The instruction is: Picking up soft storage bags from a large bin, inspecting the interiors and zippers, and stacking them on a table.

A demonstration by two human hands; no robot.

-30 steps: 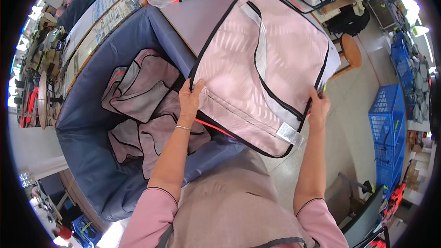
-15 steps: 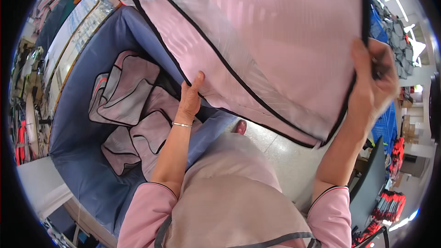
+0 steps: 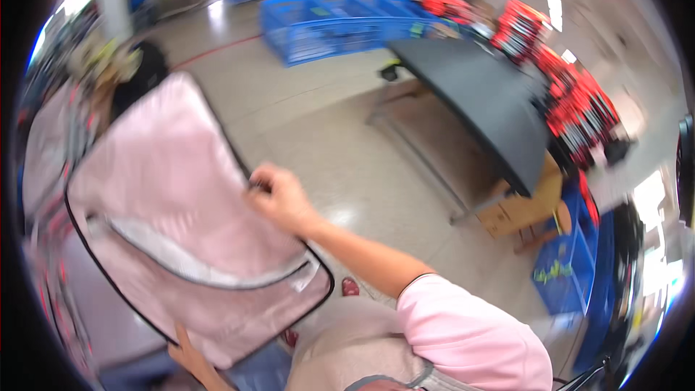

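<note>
A dark table (image 3: 478, 94) stands on the shiny floor (image 3: 304, 137), near blue baskets (image 3: 318, 32), a brown box (image 3: 507, 216) and piled red things (image 3: 575, 98).

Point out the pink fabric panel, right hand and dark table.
Pink fabric panel (image 3: 184, 199), head view: middle of its face.
Right hand (image 3: 284, 200), head view: back of hand.
Dark table (image 3: 481, 101), head view: tabletop.

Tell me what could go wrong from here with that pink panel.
1. Slip: the left hand and right hand hold the panel only by its edges, so if one grip slipped, it might swing or drop toward the floor.
2. Snag: its slit gapes, so it could catch on something.
3. Bump: its left edge looks close to the blurred pile and might brush it.
</note>
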